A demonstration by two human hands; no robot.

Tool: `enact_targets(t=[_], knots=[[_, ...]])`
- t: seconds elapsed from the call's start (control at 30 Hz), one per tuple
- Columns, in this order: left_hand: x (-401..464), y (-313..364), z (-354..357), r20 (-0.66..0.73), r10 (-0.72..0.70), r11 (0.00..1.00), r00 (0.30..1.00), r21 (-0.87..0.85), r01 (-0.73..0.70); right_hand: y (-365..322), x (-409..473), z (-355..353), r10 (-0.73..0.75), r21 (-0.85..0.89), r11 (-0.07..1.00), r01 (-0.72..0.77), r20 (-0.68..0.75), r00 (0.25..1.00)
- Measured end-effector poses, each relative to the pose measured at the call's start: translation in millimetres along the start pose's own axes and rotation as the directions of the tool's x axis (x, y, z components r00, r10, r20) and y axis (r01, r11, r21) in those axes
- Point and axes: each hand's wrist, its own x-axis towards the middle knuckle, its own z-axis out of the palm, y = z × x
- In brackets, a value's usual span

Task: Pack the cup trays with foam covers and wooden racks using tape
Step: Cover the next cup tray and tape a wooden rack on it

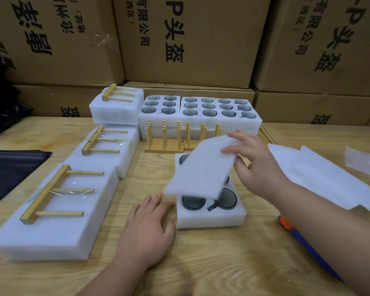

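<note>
A white foam cup tray point(209, 220) with dark cups lies in the middle of the wooden table. My right hand point(256, 165) grips a white foam cover point(201, 167) by its right end and holds it tilted over that tray, hiding most of the cups. My left hand point(147, 227) rests flat on the table with fingers spread, against the tray's left side. Loose wooden racks point(173, 137) stand upright behind the tray. Three packed trays, each with a wooden rack taped on top, lie to the left: near point(51, 210), middle point(107, 144), far point(118, 101).
Open cup trays point(201, 110) line the back of the table. More foam covers point(320, 176) are stacked at the right. An orange and blue tool point(303, 242) lies under my right forearm. Dark bags point(11, 167) sit left. Cardboard boxes point(190, 39) wall the back.
</note>
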Motion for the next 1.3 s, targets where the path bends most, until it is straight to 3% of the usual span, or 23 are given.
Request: enact_targets(t=[0.13,0.27,0.5,0.6,0.67,0.73,0.77,0.8,0.83,0.9,1.07,1.3], knots=[[0.6,-1.1,0.1,0.000,0.010,1.000,1.000,-0.022,-0.010,1.3,-13.8,16.6,0.350,0.258,0.896,-0.362,0.090,0.932],[2.4,-1.8,-0.8,-0.001,0.006,1.000,1.000,-0.029,-0.006,10.1,-28.1,36.0,0.551,0.487,0.699,-0.524,0.102,0.828],[5.1,-4.1,-1.9,-0.012,-0.003,0.993,1.000,-0.116,0.002,16.4,-46.7,54.2,0.728,0.774,0.302,-0.557,0.190,0.659],[8.3,-5.5,-7.5,-0.005,-0.092,0.912,0.996,-0.401,0.083,21.5,-56.7,58.6,0.799,0.899,0.151,-0.412,0.135,0.586],[12.5,0.1,-16.5,-0.022,-0.267,0.674,0.963,-0.719,0.170,23.1,-55.5,59.4,0.838,0.908,0.132,-0.398,0.113,0.534],[24.3,9.5,-22.1,0.069,-0.374,0.240,0.925,-0.956,0.168,23.8,-54.2,61.4,0.851,0.887,0.158,-0.433,0.100,0.516],[30.3,15.9,-22.4,0.160,-0.353,-0.037,0.922,-0.987,0.157,23.5,-55.0,62.1,0.842,0.868,0.196,-0.455,0.089,0.532],[35.6,20.7,-21.2,0.223,-0.327,-0.233,0.918,-0.961,0.150,23.9,-56.7,63.1,0.825,0.847,0.240,-0.474,0.079,0.559],[38.8,24.0,-18.7,0.239,-0.309,-0.319,0.920,-0.938,0.137,24.0,-58.5,62.9,0.808,0.832,0.273,-0.483,0.074,0.584],[39.5,28.9,-12.1,0.192,-0.302,-0.296,0.934,-0.950,0.099,22.9,-61.3,61.8,0.778,0.814,0.311,-0.491,0.079,0.623],[36.9,31.9,-5.2,0.077,-0.311,-0.090,0.947,-0.995,0.052,22.5,-61.1,60.9,0.738,0.802,0.310,-0.510,0.135,0.661],[33.4,32.6,-2.0,0.009,-0.280,0.010,0.960,-1.000,0.012,23.2,-61.9,62.8,0.735,0.780,0.352,-0.518,0.112,0.669]])
